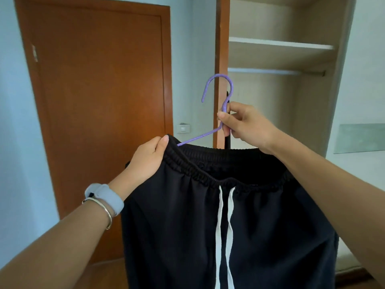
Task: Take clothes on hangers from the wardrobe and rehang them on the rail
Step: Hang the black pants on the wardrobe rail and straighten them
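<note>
R hand [243,124] pinches hanger [198,137] neck, L hand [150,159] grips trousers [166,226] at waistband; I judge a L tug could slip them off hanger arm.

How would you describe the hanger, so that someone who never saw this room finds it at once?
Look between the brown door and the open wardrobe, where dark trousers with white cords are held up. The hanger rises out of their waistband, its neck pinched by the right hand. It is the only purple thing there: thin, with a curved hook on top.
</note>
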A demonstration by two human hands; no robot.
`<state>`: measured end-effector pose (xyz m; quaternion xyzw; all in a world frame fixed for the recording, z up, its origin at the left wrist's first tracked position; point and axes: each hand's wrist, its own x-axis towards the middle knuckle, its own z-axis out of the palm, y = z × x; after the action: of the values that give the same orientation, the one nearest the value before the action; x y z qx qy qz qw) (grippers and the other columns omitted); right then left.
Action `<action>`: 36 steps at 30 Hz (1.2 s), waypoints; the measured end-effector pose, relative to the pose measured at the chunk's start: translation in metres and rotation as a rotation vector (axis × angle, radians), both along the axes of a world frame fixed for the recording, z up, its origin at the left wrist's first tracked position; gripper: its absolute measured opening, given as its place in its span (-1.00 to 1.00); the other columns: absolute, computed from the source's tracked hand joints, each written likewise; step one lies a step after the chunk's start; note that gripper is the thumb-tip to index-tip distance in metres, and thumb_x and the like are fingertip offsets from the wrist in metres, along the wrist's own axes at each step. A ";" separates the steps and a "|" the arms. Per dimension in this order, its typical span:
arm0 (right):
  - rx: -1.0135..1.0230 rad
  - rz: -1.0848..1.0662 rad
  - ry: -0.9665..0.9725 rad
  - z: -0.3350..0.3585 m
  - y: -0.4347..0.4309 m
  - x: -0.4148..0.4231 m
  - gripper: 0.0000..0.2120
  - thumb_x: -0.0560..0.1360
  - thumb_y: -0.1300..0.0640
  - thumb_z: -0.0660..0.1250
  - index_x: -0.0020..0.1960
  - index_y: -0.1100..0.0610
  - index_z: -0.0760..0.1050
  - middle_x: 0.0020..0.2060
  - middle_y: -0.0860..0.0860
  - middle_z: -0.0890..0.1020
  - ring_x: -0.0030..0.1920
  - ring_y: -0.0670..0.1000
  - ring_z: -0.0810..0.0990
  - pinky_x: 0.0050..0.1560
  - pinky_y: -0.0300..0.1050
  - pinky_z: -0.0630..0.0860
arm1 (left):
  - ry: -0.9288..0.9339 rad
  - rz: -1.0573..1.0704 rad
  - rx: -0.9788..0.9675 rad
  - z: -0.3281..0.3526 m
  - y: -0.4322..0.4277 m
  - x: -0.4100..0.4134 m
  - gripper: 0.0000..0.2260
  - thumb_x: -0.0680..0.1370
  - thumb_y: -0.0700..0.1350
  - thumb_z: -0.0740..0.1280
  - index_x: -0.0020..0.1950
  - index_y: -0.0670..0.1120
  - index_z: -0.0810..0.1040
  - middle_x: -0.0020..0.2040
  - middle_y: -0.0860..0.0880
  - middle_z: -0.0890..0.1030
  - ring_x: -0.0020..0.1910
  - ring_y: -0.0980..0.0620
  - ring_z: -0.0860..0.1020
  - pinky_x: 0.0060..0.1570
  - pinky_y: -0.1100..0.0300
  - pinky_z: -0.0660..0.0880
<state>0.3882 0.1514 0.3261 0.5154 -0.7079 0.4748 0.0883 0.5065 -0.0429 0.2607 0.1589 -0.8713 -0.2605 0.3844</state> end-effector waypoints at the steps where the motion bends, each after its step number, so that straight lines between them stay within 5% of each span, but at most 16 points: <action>1: 0.007 -0.022 -0.006 -0.001 -0.007 -0.010 -0.78 0.57 0.05 0.18 -0.19 0.12 0.43 -0.50 -0.07 0.51 -0.48 0.00 0.28 -0.44 -0.28 0.28 | -0.031 -0.051 0.016 0.002 -0.014 -0.016 -0.59 0.61 0.09 -0.01 -0.26 -0.14 0.41 -0.28 0.00 0.44 -0.23 0.03 0.42 -0.20 0.19 0.29; 5: -0.010 -0.088 -0.119 -0.005 -0.024 -0.054 -0.81 0.58 0.10 0.18 -0.14 0.18 0.44 -0.43 0.05 0.49 -0.56 -0.17 0.30 -0.52 -0.45 0.26 | -0.169 -0.214 -0.029 0.010 -0.048 -0.086 -0.56 0.61 0.06 0.01 -0.35 -0.11 0.42 -0.32 0.00 0.46 -0.22 0.00 0.44 -0.25 0.20 0.28; 8: -0.052 -0.247 -0.182 -0.014 -0.027 -0.092 -0.82 0.55 0.05 0.22 -0.15 0.12 0.48 -0.46 -0.02 0.51 -0.38 -0.02 0.33 -0.36 -0.31 0.33 | -0.233 -0.277 -0.148 0.012 -0.051 -0.140 -0.57 0.63 0.00 0.00 -0.40 -0.12 0.31 -0.41 -0.03 0.38 -0.31 -0.05 0.40 -0.32 0.19 0.27; 11: -0.100 -0.396 -0.204 -0.021 -0.026 -0.125 -0.80 0.54 0.06 0.24 -0.25 0.05 0.48 -0.53 -0.11 0.52 -0.33 0.03 0.37 -0.28 -0.19 0.36 | -0.099 -0.432 -0.253 0.009 -0.040 -0.194 -0.63 0.61 0.00 0.05 -0.18 -0.21 0.48 -0.28 -0.09 0.50 -0.20 -0.09 0.48 -0.16 0.08 0.38; 15: -0.152 -0.483 -0.176 -0.018 -0.022 -0.161 -0.79 0.55 0.16 0.24 -0.27 0.09 0.45 -0.53 -0.06 0.51 -0.61 -0.19 0.33 -0.51 -0.39 0.30 | 0.059 -0.703 -0.334 0.009 0.003 -0.257 -0.75 0.58 -0.02 0.16 0.06 -0.14 0.53 -0.09 0.04 0.52 -0.08 0.09 0.45 -0.04 0.26 0.34; 24: -0.074 -0.734 -0.057 -0.010 0.012 -0.251 -0.81 0.55 0.10 0.23 -0.10 0.20 0.53 -0.40 0.02 0.57 -0.51 -0.05 0.39 -0.54 -0.45 0.31 | 0.084 -0.925 -0.178 0.019 0.053 -0.392 -0.74 0.60 -0.07 0.15 -0.05 -0.17 0.57 -0.48 0.07 0.32 -0.59 0.23 0.33 -0.51 0.40 0.26; 27: 0.057 -0.815 -0.028 0.000 0.023 -0.275 -0.70 0.58 0.08 0.15 0.01 0.27 0.57 -0.22 0.06 0.64 -0.36 0.02 0.55 -0.40 -0.38 0.42 | 0.130 -0.957 -0.170 0.025 0.060 -0.426 -0.75 0.59 -0.08 0.17 -0.07 -0.17 0.58 -0.45 0.10 0.37 -0.52 0.31 0.38 -0.44 0.48 0.29; 31: 0.294 -1.124 0.064 0.007 0.055 -0.300 -0.60 0.54 -0.12 0.13 0.00 0.14 0.61 -0.05 0.15 0.68 -0.01 0.13 0.62 0.15 -0.03 0.51 | 0.154 -0.983 -0.151 0.036 0.060 -0.481 -0.75 0.59 -0.09 0.18 -0.05 -0.18 0.60 -0.33 0.09 0.48 -0.34 0.18 0.40 -0.31 0.58 0.28; 34: 0.317 -1.272 -0.011 -0.003 0.082 -0.307 -0.66 0.52 -0.16 0.15 -0.10 0.04 0.58 -0.08 0.02 0.65 0.02 0.03 0.55 0.08 -0.11 0.41 | 0.184 -1.011 -0.163 0.044 0.057 -0.521 -0.75 0.58 -0.09 0.18 -0.04 -0.20 0.60 -0.21 0.02 0.54 -0.20 0.07 0.44 -0.27 0.36 0.26; 36: 0.300 -1.272 -0.085 -0.013 0.094 -0.312 -0.74 0.52 -0.13 0.17 0.02 -0.04 0.56 0.02 -0.04 0.61 0.09 -0.02 0.52 0.15 -0.16 0.36 | 0.222 -1.042 -0.164 0.051 0.057 -0.544 -0.75 0.58 -0.10 0.19 -0.05 -0.22 0.60 -0.19 -0.03 0.53 -0.16 0.04 0.43 -0.24 0.31 0.20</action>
<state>0.0758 0.2450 0.3135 -0.0165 -0.9360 0.2460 0.2512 -0.0375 0.0141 0.3119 -0.3534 -0.8064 -0.3629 0.3051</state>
